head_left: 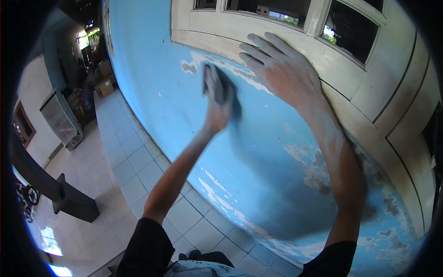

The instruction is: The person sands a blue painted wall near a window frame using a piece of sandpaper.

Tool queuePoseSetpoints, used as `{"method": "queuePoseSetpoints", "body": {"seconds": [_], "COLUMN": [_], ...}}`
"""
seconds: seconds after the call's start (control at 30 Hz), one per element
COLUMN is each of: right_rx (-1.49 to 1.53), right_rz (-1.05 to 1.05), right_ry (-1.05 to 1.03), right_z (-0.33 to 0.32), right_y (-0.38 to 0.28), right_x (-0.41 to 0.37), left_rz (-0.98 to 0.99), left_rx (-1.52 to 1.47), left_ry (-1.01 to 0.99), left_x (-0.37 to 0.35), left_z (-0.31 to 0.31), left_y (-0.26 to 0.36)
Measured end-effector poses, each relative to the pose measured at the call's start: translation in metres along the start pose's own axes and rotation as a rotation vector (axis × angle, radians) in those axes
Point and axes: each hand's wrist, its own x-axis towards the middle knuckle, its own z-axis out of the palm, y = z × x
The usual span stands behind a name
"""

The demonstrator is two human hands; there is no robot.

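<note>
My left hand, smeared by motion, is against the blue wall near its upper part. Its fingers are wrapped round something dark and greyish that is too blurred to name. Just beside it, a patch of paint has come off, showing white and grey. My right hand, coated in pale dust, lies flat with fingers spread on the white wooden frame under the window panes, holding nothing. More peeled patches show lower on the wall, close to my right forearm.
Grey-white tiles run along the foot of the wall. A dark pillar base stands on the floor at the left. Farther back are cardboard boxes and a glass-fronted cabinet. Window panes are at the upper right.
</note>
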Motion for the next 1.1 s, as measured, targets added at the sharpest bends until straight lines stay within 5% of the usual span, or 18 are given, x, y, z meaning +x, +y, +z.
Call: {"method": "queuePoseSetpoints", "body": {"seconds": [0.03, 0.17, 0.3, 0.43, 0.5, 0.53, 0.57, 0.63, 0.7, 0.77, 0.83, 0.9, 0.97, 1.03, 1.1], "right_rx": [0.003, -0.038, -0.005, -0.010, 0.040, 0.045, 0.044, 0.048, 0.022, 0.011, 0.010, 0.025, 0.042, 0.052, 0.060], "right_rz": [0.015, -0.017, -0.018, -0.036, -0.024, -0.030, -0.033, -0.012, -0.014, -0.024, -0.033, -0.017, -0.008, -0.006, -0.005], "right_ry": [-0.007, 0.024, 0.032, 0.044, 0.042, 0.047, 0.057, 0.063, 0.077, 0.071, 0.067, 0.069, 0.064, 0.051, 0.063], "right_z": [0.000, 0.000, 0.001, -0.002, -0.003, -0.001, 0.001, 0.002, 0.000, -0.002, -0.001, 0.000, 0.002, 0.001, -0.001], "right_y": [-0.002, 0.002, 0.001, 0.001, 0.002, 0.004, 0.004, -0.002, -0.001, 0.000, 0.001, 0.001, 0.001, -0.001, 0.001], "right_x": [-0.001, 0.000, 0.000, -0.001, 0.001, 0.003, 0.003, 0.001, 0.003, 0.001, 0.002, 0.003, 0.003, 0.003, 0.002], "left_rz": [-0.036, -0.067, -0.170, 0.101, -0.295, -0.297, -0.159, 0.098, 0.027, 0.068, -0.201, -0.272, 0.153, 0.060, 0.179], "left_rx": [-0.004, -0.009, -0.053, 0.193, -0.438, -0.308, -0.077, 0.175, 0.016, 0.084, -0.253, -0.302, 0.034, 0.166, 0.088], "left_ry": [-0.118, 0.110, 0.092, 0.001, -0.007, 0.018, 0.113, -0.018, -0.172, -0.155, -0.110, -0.035, -0.005, -0.280, -0.208], "left_x": [-0.018, 0.026, 0.027, 0.031, 0.085, 0.099, 0.078, 0.021, -0.014, 0.009, 0.048, 0.050, 0.012, -0.025, -0.001], "left_z": [-0.003, 0.002, 0.000, -0.008, -0.042, -0.043, -0.024, 0.005, -0.003, -0.002, -0.002, -0.001, 0.004, -0.002, -0.016], "left_y": [0.024, -0.021, -0.005, -0.029, -0.049, -0.050, -0.044, -0.022, 0.031, -0.008, -0.065, -0.043, 0.015, 0.043, -0.011]}}
